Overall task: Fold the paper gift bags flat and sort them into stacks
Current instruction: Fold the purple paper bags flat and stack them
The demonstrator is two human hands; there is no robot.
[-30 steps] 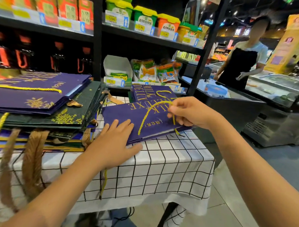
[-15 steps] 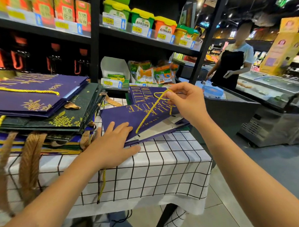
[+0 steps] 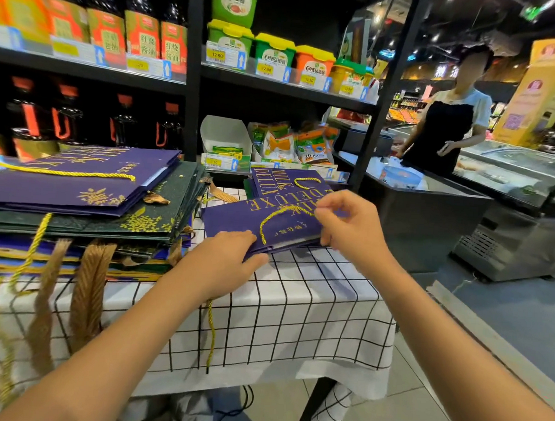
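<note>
Head camera looks forward and down, close over the table point(image 3: 313, 307); one view only.

Bench point(image 3: 297, 306) under white grid cloth point(image 3: 312, 332): tall flat-bag stack point(image 3: 88, 221) left of frame, purple bags point(image 3: 269, 222) centre.

Desk point(image 3: 297, 313): tall stack of flattened bags point(image 3: 89, 202) sitting on its left part; smaller bag stack point(image 3: 269, 222) lying to the right, near the far edge. Shelving point(image 3: 193, 79) standing behind the desk. Chest freezer point(image 3: 518, 195) sitting far right, a person point(image 3: 448, 122) standing behind it.
</note>
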